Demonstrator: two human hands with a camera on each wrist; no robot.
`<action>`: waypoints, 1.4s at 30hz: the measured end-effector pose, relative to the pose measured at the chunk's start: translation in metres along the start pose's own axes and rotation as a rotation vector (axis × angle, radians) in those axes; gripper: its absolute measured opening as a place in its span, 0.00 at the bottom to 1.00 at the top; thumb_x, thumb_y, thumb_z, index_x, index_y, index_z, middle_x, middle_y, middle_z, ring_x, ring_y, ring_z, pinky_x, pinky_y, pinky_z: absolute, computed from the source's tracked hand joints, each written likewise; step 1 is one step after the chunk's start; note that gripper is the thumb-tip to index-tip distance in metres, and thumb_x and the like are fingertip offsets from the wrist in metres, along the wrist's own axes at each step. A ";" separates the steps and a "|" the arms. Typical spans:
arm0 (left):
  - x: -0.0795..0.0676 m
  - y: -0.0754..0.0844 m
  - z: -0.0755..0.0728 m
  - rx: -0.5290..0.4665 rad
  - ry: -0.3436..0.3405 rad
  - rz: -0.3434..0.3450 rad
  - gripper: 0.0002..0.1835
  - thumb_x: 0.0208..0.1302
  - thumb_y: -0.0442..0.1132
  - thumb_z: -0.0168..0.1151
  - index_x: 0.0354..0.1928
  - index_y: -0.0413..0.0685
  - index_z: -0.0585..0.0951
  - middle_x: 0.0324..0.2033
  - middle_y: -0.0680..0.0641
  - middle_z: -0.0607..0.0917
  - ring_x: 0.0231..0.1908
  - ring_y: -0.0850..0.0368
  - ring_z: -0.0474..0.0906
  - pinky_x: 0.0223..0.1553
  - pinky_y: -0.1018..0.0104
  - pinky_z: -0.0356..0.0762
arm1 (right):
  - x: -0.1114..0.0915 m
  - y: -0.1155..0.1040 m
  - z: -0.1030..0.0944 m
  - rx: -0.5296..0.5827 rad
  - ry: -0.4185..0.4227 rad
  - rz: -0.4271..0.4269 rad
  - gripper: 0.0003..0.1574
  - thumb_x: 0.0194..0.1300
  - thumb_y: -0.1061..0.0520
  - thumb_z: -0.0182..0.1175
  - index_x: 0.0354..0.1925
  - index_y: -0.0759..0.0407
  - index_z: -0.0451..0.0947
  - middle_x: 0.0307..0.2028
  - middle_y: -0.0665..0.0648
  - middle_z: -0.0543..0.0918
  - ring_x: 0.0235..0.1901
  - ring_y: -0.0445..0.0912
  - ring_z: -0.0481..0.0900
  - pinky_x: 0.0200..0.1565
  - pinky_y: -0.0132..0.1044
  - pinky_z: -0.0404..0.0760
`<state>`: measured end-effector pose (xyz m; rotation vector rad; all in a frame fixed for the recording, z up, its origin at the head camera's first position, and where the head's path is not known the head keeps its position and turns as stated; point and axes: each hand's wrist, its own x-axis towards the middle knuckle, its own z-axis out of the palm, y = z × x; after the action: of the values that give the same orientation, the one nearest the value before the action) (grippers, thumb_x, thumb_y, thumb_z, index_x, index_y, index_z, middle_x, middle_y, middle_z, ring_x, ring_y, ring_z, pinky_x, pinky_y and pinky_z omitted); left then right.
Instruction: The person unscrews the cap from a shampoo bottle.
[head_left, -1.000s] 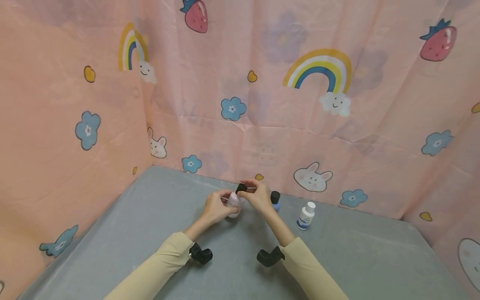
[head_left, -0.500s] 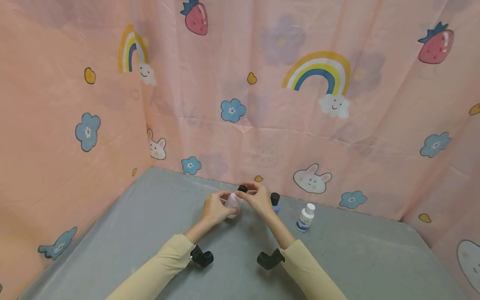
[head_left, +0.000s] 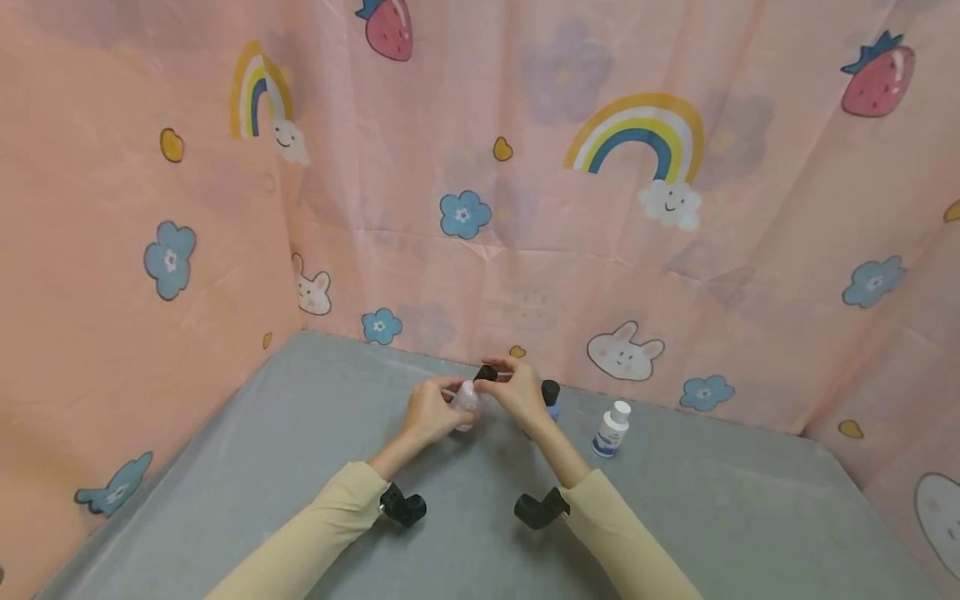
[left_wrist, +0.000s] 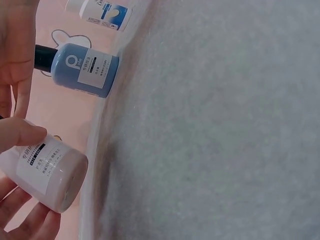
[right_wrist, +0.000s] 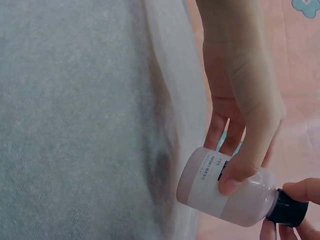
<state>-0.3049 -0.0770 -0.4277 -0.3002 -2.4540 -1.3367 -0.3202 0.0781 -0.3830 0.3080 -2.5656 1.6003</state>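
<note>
A pale pink bottle point(head_left: 465, 403) with a white label is held tilted above the table by my left hand point(head_left: 431, 412). The left thumb point(left_wrist: 22, 135) lies across its label, with the fingers underneath. My right hand point(head_left: 519, 393) pinches the black cap point(right_wrist: 287, 207) at the bottle's neck between thumb and fingertips. In the right wrist view the cap adjoins the bottle's shoulder; how tightly it sits, I cannot tell. Just beyond the right wrist stands a blue bottle point(left_wrist: 87, 70) with a black cap, partly hidden in the head view.
A small white bottle point(head_left: 611, 430) with a blue-marked label stands upright to the right of the blue one. Grey cloth covers the table point(head_left: 712, 500). Behind it hangs a pink printed curtain point(head_left: 420, 275). A black wrist camera point(head_left: 402, 506) is worn on the left cuff, another on the right.
Both hands stay near the same place, with the pink bottle still raised. The right fingers have shifted slightly around the cap. The blue and white bottles have not moved.
</note>
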 end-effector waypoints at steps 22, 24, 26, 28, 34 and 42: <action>0.004 0.000 0.004 0.068 0.097 -0.002 0.26 0.38 0.38 0.78 0.45 0.45 0.84 0.38 0.45 0.88 0.35 0.50 0.85 0.38 0.55 0.82 | 0.002 -0.001 0.004 0.015 0.050 0.020 0.22 0.55 0.55 0.69 0.47 0.60 0.80 0.46 0.63 0.81 0.42 0.53 0.80 0.40 0.40 0.81; 0.004 -0.001 0.004 0.070 0.096 0.007 0.26 0.38 0.38 0.78 0.45 0.45 0.84 0.38 0.45 0.88 0.35 0.50 0.85 0.38 0.55 0.82 | 0.002 0.000 0.004 -0.001 0.058 0.017 0.21 0.54 0.56 0.70 0.46 0.61 0.80 0.46 0.63 0.81 0.41 0.53 0.80 0.40 0.41 0.81; 0.004 -0.001 0.004 0.061 0.089 0.004 0.26 0.39 0.38 0.78 0.46 0.44 0.84 0.39 0.44 0.88 0.36 0.50 0.85 0.39 0.55 0.82 | 0.002 0.001 0.005 -0.001 0.056 0.015 0.21 0.54 0.58 0.70 0.47 0.61 0.80 0.46 0.63 0.81 0.41 0.54 0.81 0.41 0.42 0.82; 0.003 -0.002 0.003 0.041 0.075 -0.002 0.26 0.39 0.37 0.78 0.46 0.44 0.84 0.39 0.44 0.88 0.36 0.49 0.85 0.39 0.55 0.82 | 0.002 0.001 0.005 0.006 0.050 0.010 0.21 0.54 0.59 0.70 0.48 0.62 0.79 0.47 0.64 0.81 0.42 0.55 0.82 0.41 0.41 0.83; 0.000 -0.005 0.002 -0.029 0.013 -0.025 0.27 0.41 0.37 0.77 0.48 0.41 0.83 0.39 0.41 0.87 0.36 0.48 0.85 0.37 0.56 0.83 | 0.001 0.001 0.005 0.036 0.012 -0.003 0.24 0.54 0.63 0.68 0.52 0.62 0.78 0.49 0.65 0.81 0.45 0.56 0.82 0.41 0.41 0.83; -0.001 -0.007 0.003 -0.062 -0.012 -0.036 0.28 0.41 0.38 0.77 0.49 0.40 0.82 0.39 0.41 0.87 0.36 0.49 0.85 0.36 0.58 0.83 | 0.001 0.003 0.004 0.036 -0.035 0.006 0.28 0.56 0.62 0.66 0.57 0.60 0.76 0.54 0.64 0.80 0.51 0.57 0.80 0.47 0.46 0.82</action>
<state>-0.3067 -0.0782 -0.4355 -0.2811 -2.4418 -1.4317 -0.3221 0.0754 -0.3870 0.3355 -2.5682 1.6595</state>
